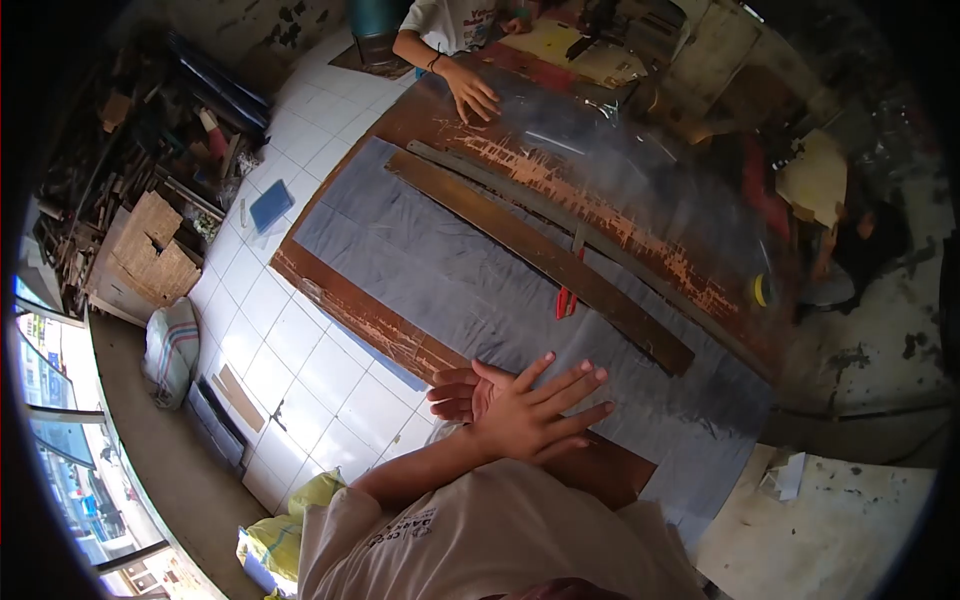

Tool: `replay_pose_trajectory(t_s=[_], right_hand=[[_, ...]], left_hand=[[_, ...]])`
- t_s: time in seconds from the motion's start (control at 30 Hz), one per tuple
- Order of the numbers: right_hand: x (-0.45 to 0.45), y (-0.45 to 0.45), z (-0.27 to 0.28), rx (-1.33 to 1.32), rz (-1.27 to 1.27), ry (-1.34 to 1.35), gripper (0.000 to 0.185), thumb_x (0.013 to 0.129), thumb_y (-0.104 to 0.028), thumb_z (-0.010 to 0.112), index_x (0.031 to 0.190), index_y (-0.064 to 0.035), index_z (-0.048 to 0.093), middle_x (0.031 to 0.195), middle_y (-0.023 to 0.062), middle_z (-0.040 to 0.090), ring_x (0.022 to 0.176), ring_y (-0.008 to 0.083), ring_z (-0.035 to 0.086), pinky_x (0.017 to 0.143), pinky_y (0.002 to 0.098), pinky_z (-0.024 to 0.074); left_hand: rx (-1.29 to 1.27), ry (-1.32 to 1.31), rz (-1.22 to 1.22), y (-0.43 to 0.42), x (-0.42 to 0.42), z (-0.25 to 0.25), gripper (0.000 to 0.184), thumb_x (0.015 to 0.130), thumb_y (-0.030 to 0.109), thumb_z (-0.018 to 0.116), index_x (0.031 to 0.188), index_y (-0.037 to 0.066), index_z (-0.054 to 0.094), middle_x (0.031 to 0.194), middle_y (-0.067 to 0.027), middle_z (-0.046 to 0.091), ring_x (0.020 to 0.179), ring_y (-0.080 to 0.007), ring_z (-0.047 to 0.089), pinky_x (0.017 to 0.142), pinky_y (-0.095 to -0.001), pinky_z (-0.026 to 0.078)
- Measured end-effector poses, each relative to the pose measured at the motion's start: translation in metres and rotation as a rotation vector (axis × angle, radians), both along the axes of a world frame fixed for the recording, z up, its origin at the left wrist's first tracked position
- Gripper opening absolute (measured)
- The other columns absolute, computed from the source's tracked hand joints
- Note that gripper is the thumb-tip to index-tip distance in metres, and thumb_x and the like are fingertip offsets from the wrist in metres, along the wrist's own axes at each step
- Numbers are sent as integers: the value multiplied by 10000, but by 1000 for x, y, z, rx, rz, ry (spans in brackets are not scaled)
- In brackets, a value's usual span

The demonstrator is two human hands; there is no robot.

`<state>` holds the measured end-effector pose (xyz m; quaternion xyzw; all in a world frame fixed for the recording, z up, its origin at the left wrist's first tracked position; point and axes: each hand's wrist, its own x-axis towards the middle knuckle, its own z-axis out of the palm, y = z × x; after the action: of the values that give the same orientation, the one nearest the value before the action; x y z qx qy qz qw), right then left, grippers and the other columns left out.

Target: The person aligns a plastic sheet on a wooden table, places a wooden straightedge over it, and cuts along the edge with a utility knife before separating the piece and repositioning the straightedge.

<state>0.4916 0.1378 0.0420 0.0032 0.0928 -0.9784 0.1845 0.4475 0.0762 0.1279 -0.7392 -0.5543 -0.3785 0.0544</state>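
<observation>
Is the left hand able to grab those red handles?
Probably yes: nothing seems to lie between the left hand and the red handles, which stick out on the near side of the brown strip.

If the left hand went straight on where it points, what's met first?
Most likely the long brown strip, near its closer end. How high the left hand sits above the grey sheet is unclear, so it might pass over.
</observation>
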Motion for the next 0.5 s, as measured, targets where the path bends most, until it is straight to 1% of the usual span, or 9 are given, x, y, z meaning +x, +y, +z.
replay_pose_trajectory(t_s=[0.03,0.07,0.2,0.33,0.37,0.4,0.43,0.47,0.5], right_hand=[[0,0,-5,-103,40,133,677,1091,-559,239,1537,-68,378,1521,144,472,1399,264,459,1184,418,351],[3,-6,-9,-100,8,119,680,1091,-559,241,1537,-65,377,1530,147,458,1407,268,449,1183,421,351],[-8,-18,52,146,-283,-176,689,1088,-560,250,1541,-56,372,1569,163,401,1438,283,410,1180,433,354],[-22,-23,109,447,-499,-447,698,1086,-561,258,1544,-46,367,1608,178,344,1469,298,371,1177,444,356],[-25,-22,114,498,-524,-496,701,1085,-562,260,1545,-44,366,1618,182,330,1477,302,361,1177,447,356],[-28,-20,111,528,-527,-451,703,1084,-562,263,1546,-41,364,1628,186,316,1485,306,352,1176,450,357],[-26,-12,108,543,-512,-332,774,1066,-610,260,1564,-21,322,1676,185,189,1520,303,272,1177,441,331],[-22,-3,111,542,-506,-331,774,1066,-610,260,1564,-21,322,1676,185,189,1520,303,272,1177,441,331],[-21,8,122,562,-475,-76,806,1055,-628,280,1563,-4,313,1661,200,225,1494,317,324,1181,447,319]], left_hand=[[-5,-8,-18,-4,-5,-6,486,983,401,531,1381,134,607,1573,-191,422,1481,-349,372,1216,-566,187],[-11,-18,-34,-8,-11,-10,463,976,371,538,1370,140,618,1575,-153,435,1475,-318,390,1214,-564,196],[-47,75,-116,-26,-55,-10,460,980,387,507,1344,140,641,1556,-151,461,1463,-320,406,1215,-553,198],[196,136,-41,-27,-98,-29,484,1033,489,385,1336,232,662,1527,-131,500,1458,-347,413,1222,-613,135],[199,163,6,-29,-109,-32,498,1035,516,351,1376,280,626,1570,-147,444,1484,-330,374,1227,-613,70],[200,165,7,-29,-122,-36,498,1035,516,351,1376,280,626,1570,-147,444,1484,-330,374,1227,-613,70],[121,101,119,-28,-137,-41,547,1041,545,320,1430,259,578,1596,-161,396,1500,-350,336,1228,-607,59],[40,36,233,-27,-151,-43,600,1048,573,289,1484,239,530,1622,-175,349,1516,-369,298,1230,-602,48],[36,34,238,-27,-165,-44,600,1048,573,289,1484,239,530,1622,-175,349,1516,-369,298,1230,-602,48]])
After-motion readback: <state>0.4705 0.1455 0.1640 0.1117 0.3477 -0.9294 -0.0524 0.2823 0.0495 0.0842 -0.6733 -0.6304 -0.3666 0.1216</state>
